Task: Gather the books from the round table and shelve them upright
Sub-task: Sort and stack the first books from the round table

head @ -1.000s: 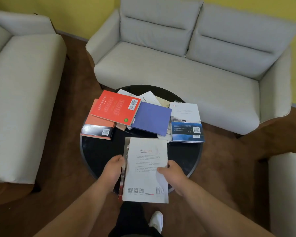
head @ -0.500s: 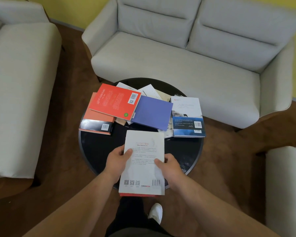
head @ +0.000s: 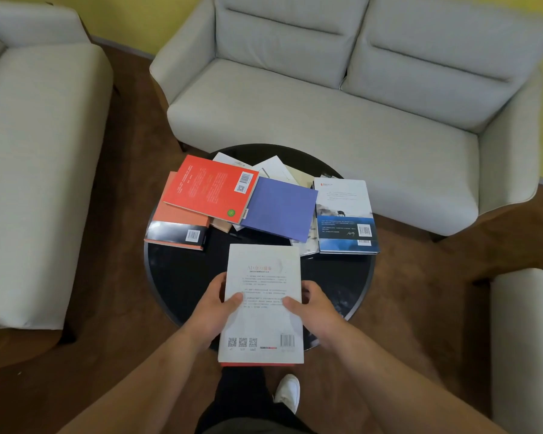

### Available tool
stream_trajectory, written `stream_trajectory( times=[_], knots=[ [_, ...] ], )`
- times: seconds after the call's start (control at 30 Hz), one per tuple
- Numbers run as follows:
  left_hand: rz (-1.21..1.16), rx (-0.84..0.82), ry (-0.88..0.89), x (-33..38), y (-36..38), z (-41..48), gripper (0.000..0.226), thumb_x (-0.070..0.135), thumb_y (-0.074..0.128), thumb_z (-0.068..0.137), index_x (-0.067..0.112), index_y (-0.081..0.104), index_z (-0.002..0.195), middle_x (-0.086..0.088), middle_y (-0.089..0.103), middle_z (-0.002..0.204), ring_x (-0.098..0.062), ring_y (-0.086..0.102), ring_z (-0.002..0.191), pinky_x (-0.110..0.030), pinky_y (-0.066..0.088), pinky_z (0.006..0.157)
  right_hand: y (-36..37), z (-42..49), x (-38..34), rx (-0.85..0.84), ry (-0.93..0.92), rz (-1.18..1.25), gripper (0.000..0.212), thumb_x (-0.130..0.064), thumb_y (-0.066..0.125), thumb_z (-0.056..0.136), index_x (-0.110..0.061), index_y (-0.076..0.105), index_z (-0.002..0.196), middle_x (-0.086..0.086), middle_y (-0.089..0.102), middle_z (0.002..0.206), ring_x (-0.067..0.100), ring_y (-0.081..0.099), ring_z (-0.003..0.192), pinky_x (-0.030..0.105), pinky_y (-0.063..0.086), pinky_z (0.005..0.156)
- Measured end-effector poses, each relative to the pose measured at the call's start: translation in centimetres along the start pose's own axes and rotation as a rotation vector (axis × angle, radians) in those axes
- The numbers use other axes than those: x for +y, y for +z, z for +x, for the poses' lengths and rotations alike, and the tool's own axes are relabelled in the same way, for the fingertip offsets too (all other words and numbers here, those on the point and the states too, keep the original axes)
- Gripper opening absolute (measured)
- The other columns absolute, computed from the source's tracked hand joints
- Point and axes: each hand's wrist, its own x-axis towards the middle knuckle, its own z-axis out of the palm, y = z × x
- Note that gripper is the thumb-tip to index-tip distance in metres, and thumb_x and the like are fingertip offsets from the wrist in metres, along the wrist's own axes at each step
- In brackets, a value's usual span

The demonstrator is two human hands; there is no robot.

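We can read very little lettering. On the back cover of the white book (head: 264, 321) an orange heading begins with "AI+"; the characters after it and the paragraphs below are too small for us to read. Along its lower edge we see three QR codes and a barcode. The red book (head: 207, 189) carries a barcode label, a QR code and a round green emblem. The blue-and-white book (head: 345, 214) and the orange-and-black book (head: 176, 230) each show a barcode with unreadable digits.
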Motion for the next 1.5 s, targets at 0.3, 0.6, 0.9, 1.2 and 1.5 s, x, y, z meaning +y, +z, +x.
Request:
stream_trajectory(
  times=[0.3,0.6,0.9,1.2,1.5],
  knots=[
    [0.133,0.179,0.006,2.6,-1.7,3.3,0.009,0.023,0.052,0.101,0.026,0.061,0.1,0.005,0.067,0.102,-0.015,0.065,0.096,-0.025,0.048,0.072,-1.1,2.8,-3.5,0.254,-0.104,-0.008,0.025,-0.029,0.055,0.101,-0.025,0.049,0.125,-0.012,0.059,0.107,0.01,0.059,0.098,0.029,0.046,0.083],
    [-0.241,0.211,-0.102,10.9,-4.5,13.1,0.01,0.027,0.062,0.096,0.017,0.064,0.095,-0.006,0.066,0.096,-0.018,0.061,0.09,-0.04,0.051,0.095,-4.0,11.9,-15.8,0.201,-0.397,-0.762,0.046,-0.017,0.054,0.099,-0.007,0.046,0.144,0.012,0.052,0.143,0.03,0.052,0.128,0.036,0.042,0.104],
    [-0.613,0.509,-0.256,11.9,-3.9,16.0,0.034,0.028,0.072,0.089,0.01,0.059,0.115,-0.012,0.072,0.101,-0.029,0.073,0.086,-0.045,0.062,0.079,-4.1,17.1,-18.9,0.185,-0.307,-1.268,0.058,-0.047,0.058,0.092,-0.016,0.044,0.139,0.01,0.055,0.132,0.033,0.054,0.122,0.05,0.04,0.108],
    [-0.753,0.437,-0.109,13.9,-5.1,14.3,0.01,0.019,0.049,0.104,0.024,0.057,0.109,-0.003,0.072,0.107,-0.022,0.071,0.093,-0.047,0.059,0.081,-5.3,15.6,-18.9,0.132,-0.252,-1.122,0.041,-0.035,0.064,0.089,-0.013,0.055,0.122,0.011,0.06,0.117,0.031,0.06,0.101,0.039,0.052,0.081],
    [-0.416,0.338,0.162,13.9,-7.1,6.4,0.027,0.035,0.039,0.106,0.04,0.054,0.128,0.005,0.07,0.123,-0.024,0.07,0.108,-0.055,0.054,0.097,-8.6,8.0,-18.3,0.305,-0.451,-0.78,0.027,-0.029,0.058,0.097,-0.016,0.05,0.119,0.004,0.064,0.102,0.032,0.061,0.09,0.039,0.049,0.075]
  ],
)
